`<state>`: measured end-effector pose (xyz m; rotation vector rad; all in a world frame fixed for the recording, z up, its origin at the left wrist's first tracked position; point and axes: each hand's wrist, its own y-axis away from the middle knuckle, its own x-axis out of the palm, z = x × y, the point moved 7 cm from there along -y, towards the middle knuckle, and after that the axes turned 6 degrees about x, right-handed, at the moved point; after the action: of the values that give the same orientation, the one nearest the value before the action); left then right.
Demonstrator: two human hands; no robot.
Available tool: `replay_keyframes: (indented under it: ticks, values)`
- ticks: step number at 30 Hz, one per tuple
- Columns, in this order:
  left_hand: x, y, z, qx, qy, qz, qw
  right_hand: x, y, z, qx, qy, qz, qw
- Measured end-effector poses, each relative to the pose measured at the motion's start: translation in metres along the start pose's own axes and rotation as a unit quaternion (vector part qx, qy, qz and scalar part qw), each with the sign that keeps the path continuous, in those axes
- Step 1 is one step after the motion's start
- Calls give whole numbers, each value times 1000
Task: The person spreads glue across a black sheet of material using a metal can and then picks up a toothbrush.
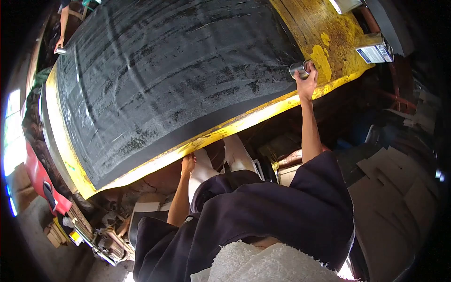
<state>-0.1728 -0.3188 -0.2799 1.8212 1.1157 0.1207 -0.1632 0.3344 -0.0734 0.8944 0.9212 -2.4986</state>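
A wide black sheet (188, 80), wrinkled and shiny in places, lies over a worn yellow table (324, 61). Near the sheet's right end, my right hand (307, 86) is closed around a short silver metal can (297, 70), which rests tilted at the border between sheet and table. Lower down, my left hand (189, 164) is by the table's front edge with its fingers curled. What it grips there, if anything, is hidden.
Across the table, another person's hand (59, 43) holds a small silver object (61, 50) at the sheet's far left corner. A printed box (374, 49) sits at the table's right end. Flattened cardboard (394, 188) lies to my right, and a red piece (44, 183) hangs at left.
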Motion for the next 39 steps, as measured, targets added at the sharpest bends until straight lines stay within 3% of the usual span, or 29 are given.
replay_keyframes:
  ticks: [2,7,9,10,14,18,23,28,33,36,39]
  values:
    - [-7,-11,17,-30,112,-36,993,2,-2,0,-1,-1,14,1000]
    - [-7,-1,10,-77,228,-145,960,1,-7,-3,-9,-23,41,999]
    - [-2,10,13,-138,321,-211,913,2,-7,-9,-2,-13,51,999]
    - [1,11,13,-125,364,-218,897,2,-8,-10,-11,-35,51,998]
    - [14,21,-8,-132,396,-275,866,8,-8,-9,-40,-82,69,993]
    - [39,-2,10,-124,389,-236,882,24,-11,9,-64,-83,84,991]
    - [49,4,0,-151,425,-281,847,60,-34,32,-60,-64,101,991]
    - [44,5,20,-138,380,-255,878,121,-82,69,-82,-83,76,990]
    - [24,10,31,-127,393,-273,869,174,-134,78,-102,-81,47,990]
    - [-2,28,17,-153,402,-334,839,182,-141,82,-82,-79,62,992]
    - [-53,27,73,-140,486,-448,737,184,-140,89,-80,-78,65,992]
